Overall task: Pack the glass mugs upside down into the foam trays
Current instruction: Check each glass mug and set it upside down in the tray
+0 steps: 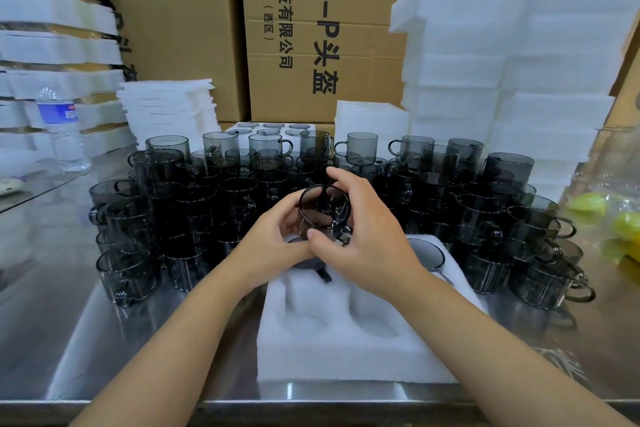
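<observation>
A smoky grey glass mug (323, 210) is tilted with its base toward me, above the far end of a white foam tray (346, 333). My left hand (273, 239) grips its lower left side and my right hand (360, 229) curls round its right side and top. One upside-down mug (427, 251) sits in the tray's far right pocket. Part of another mug shows in the far left pocket under my hands. The two near pockets hold nothing. Several stacked grey mugs (194, 204) crowd the table behind and on both sides.
The steel table (138, 340) carries foam stacks at the back right (519, 80) and back left (169, 107). A filled foam tray (273, 128) lies behind the mugs. A water bottle (62, 128) stands far left. Cardboard boxes (311, 28) form a wall behind. Yellow items in plastic (616, 222) lie right.
</observation>
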Demonstrator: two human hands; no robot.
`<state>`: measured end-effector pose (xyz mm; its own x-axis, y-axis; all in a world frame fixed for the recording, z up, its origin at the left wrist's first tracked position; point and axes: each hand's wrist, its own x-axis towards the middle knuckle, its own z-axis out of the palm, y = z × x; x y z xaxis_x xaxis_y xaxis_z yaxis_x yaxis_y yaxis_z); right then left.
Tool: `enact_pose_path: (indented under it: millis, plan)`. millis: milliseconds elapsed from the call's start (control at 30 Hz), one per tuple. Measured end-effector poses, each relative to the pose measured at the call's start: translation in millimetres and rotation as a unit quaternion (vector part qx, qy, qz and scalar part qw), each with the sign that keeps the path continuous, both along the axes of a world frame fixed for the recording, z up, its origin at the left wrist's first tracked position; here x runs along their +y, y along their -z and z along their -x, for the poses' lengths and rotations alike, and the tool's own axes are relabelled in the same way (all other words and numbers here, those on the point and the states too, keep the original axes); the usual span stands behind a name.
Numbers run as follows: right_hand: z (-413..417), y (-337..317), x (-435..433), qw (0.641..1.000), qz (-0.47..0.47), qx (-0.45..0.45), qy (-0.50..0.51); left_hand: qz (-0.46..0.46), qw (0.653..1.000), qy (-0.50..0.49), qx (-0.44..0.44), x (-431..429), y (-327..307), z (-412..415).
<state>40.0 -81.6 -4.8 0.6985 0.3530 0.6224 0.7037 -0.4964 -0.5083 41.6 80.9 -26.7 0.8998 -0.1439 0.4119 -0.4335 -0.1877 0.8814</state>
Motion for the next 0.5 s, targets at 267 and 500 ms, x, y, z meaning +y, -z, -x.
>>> enact_pose_path:
  millis: [267,500]
  plan:
    - [2.9,-0.4,-0.1,0.997,0.001,-0.057,0.042,0.045,0.999,0.006,0.024,0.2,1.9,-1.9]
    - [0.7,0.6,-1.0,0.998,-0.009,-0.056,0.033,0.054,0.998,-0.033,-0.008,-0.4,4.7,-4.6]
